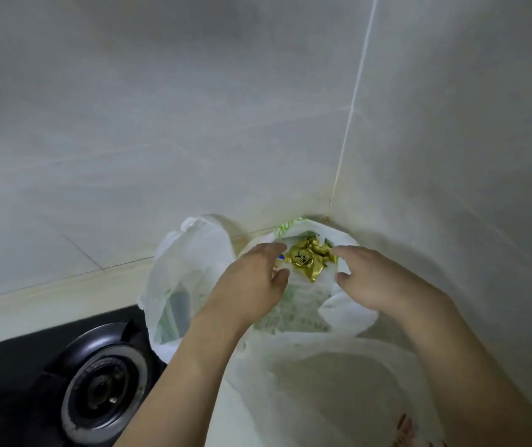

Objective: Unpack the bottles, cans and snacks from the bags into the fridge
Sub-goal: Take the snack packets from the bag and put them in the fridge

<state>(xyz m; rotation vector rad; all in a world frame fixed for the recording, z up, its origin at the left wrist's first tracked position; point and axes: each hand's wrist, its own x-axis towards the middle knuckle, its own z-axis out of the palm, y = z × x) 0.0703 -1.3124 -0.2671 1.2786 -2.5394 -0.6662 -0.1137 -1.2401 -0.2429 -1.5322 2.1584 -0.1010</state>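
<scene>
In the far corner of the worktop (pixel 64 285), against the tiled walls, a white plastic bag (pixel 338 304) stands open with gold-wrapped snacks (pixel 309 258) showing at its mouth. Both hands reach over that mouth: the left hand (pixel 251 282) just left of the snacks and the right hand (pixel 377 279) just right of them, fingers loosely spread and gripping nothing, the snacks lying between them. A second white bag (pixel 180 279) stands to the left, beside a black gas burner (pixel 103 385), and a third (pixel 322 382) lies nearer.
</scene>
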